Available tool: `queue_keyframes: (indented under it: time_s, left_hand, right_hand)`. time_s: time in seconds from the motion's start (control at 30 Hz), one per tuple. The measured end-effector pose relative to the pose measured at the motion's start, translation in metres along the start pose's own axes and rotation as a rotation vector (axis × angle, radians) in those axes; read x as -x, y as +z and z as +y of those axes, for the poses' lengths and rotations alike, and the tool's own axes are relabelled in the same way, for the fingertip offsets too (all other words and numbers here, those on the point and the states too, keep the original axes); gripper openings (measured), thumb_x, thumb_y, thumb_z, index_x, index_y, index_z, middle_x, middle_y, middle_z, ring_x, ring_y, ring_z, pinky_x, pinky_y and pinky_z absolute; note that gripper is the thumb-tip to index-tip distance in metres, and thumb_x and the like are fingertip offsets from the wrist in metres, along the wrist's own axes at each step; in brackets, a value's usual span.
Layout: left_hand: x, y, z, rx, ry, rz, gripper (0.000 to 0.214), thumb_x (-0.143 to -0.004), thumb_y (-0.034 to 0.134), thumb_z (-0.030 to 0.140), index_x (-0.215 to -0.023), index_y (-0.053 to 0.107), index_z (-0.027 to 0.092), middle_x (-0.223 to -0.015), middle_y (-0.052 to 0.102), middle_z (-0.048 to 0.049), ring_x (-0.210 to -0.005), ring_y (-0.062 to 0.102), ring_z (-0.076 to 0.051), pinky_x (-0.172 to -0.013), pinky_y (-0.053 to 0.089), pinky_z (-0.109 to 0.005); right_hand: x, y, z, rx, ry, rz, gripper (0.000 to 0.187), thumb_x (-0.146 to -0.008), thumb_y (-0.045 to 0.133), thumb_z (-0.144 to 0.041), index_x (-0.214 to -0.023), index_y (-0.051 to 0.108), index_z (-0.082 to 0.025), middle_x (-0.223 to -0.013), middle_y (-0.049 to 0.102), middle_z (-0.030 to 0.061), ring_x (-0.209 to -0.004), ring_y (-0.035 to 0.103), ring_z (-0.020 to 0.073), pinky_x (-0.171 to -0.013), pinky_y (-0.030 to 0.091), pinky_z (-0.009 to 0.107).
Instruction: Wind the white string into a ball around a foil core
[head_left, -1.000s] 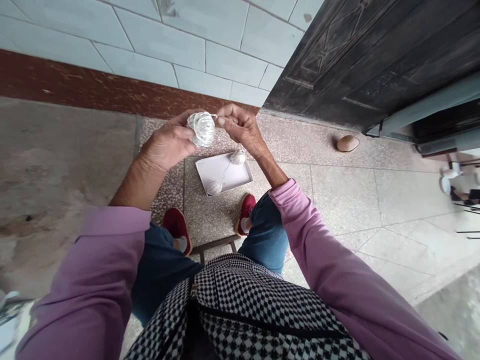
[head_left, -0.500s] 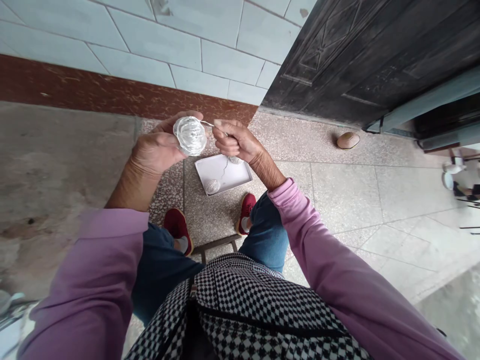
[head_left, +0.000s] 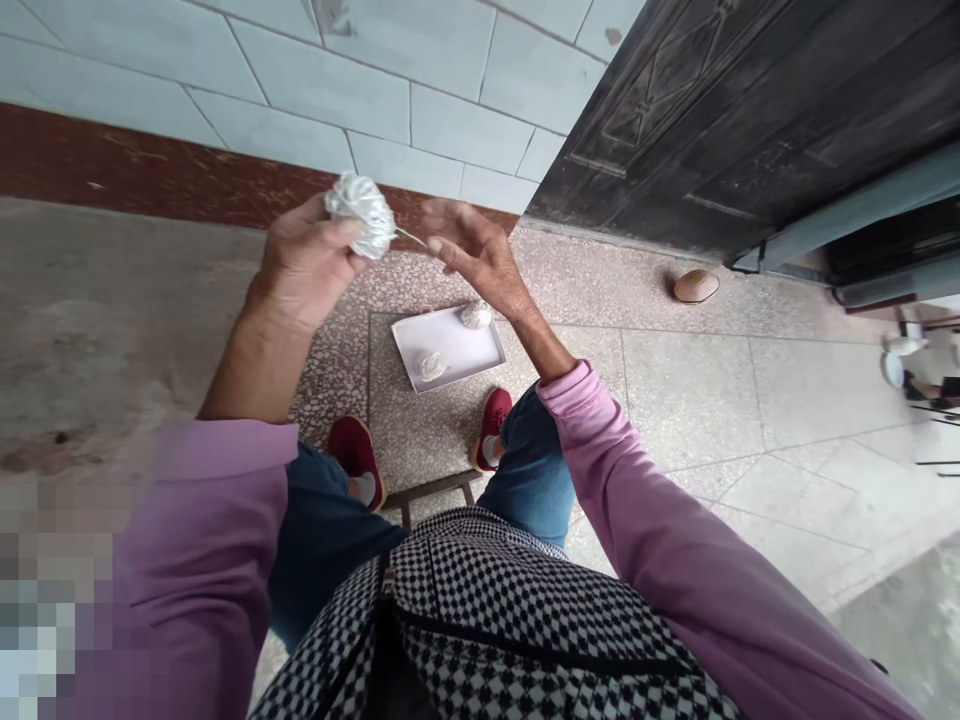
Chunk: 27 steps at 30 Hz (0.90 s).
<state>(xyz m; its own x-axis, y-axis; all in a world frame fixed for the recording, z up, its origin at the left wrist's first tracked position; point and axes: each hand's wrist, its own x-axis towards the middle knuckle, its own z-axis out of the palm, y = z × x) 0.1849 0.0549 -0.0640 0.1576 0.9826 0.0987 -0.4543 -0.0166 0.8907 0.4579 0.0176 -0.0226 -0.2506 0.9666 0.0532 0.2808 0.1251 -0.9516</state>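
Note:
My left hand (head_left: 300, 260) is closed round a ball of shiny white yarn (head_left: 365, 215), thumb across its near side. From the ball a short strand (head_left: 411, 237) stretches to my right hand (head_left: 476, 255). There the strand meets the thumb tip and seems pinched, while the other fingers are lifted and blurred. Below the hands, a shallow white box lid (head_left: 456, 345) lies on the floor. Two smaller yarn balls sit inside it: a pale one (head_left: 475, 316) in the far right corner and a white one (head_left: 430, 366) near the front left.
My red shoes (head_left: 352, 455) flank the lid on the near side. Ahead stands a tiled wall (head_left: 330, 80) with a dark red base strip. A dark carved door (head_left: 675, 110) is at the upper right, with a rounded brownish object (head_left: 696, 287) on the floor before it.
The yarn ball has risen up and left and turned in my left hand. My right hand has moved up slightly, its fingers loosening from a fist, uncovering the pale ball in the lid.

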Motion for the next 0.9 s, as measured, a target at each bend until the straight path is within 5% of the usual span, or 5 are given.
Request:
queue_keyframes:
  time_s: [0.17,0.33,0.43,0.6,0.9]
  left_hand:
    - [0.008,0.019,-0.020,-0.126,0.055,-0.046,0.076,-0.066,0.123,0.052,-0.124,0.084,0.023,-0.125,0.088,-0.0115,-0.117,0.083,-0.032,-0.110,0.074,-0.051]
    - [0.020,0.032,-0.007,-0.351,0.063,-0.032,0.071,-0.065,0.117,0.039,-0.126,0.087,0.020,-0.153,0.086,-0.0151,-0.129,0.079,-0.034,-0.115,0.069,-0.051]
    - [0.024,0.035,0.007,-0.369,-0.007,-0.107,0.068,-0.071,0.112,0.041,-0.129,0.086,0.020,-0.134,0.091,-0.0136,-0.117,0.077,-0.031,-0.106,0.068,-0.047]
    - [0.030,0.037,0.024,-0.227,-0.101,-0.223,0.063,-0.076,0.107,0.039,-0.133,0.088,0.022,-0.132,0.094,-0.0124,-0.118,0.080,-0.033,-0.102,0.069,-0.046]
    - [0.026,0.049,0.007,-0.573,0.127,0.124,0.061,-0.091,0.104,0.084,-0.090,0.082,0.027,-0.082,0.076,0.0004,-0.078,0.063,-0.020,-0.079,0.055,-0.042]
  right_hand:
    - [0.008,0.022,-0.015,-0.139,0.123,-0.149,0.083,-0.114,0.095,-0.090,-0.153,0.077,-0.018,-0.138,0.087,0.0116,-0.101,0.081,0.0192,-0.072,0.066,0.025]
    - [0.008,0.017,-0.021,-0.297,0.152,-0.194,0.078,-0.104,0.100,-0.092,-0.127,0.082,-0.020,-0.129,0.088,0.0096,-0.109,0.084,0.0205,-0.076,0.066,0.024]
    - [0.007,0.015,-0.022,-0.363,0.224,-0.169,0.078,-0.118,0.077,-0.096,-0.115,0.085,-0.019,-0.106,0.086,0.0074,-0.119,0.084,0.0213,-0.086,0.065,0.026]
    - [0.009,0.017,-0.019,-0.463,0.247,-0.115,0.077,-0.113,0.088,-0.097,-0.116,0.083,-0.020,-0.095,0.080,0.0016,-0.091,0.077,0.0139,-0.072,0.058,0.024]
    - [0.009,0.028,-0.032,-0.541,0.359,0.002,0.047,-0.124,0.099,-0.062,-0.120,0.072,-0.023,-0.101,0.078,-0.0020,-0.079,0.067,0.0108,-0.069,0.064,0.021]
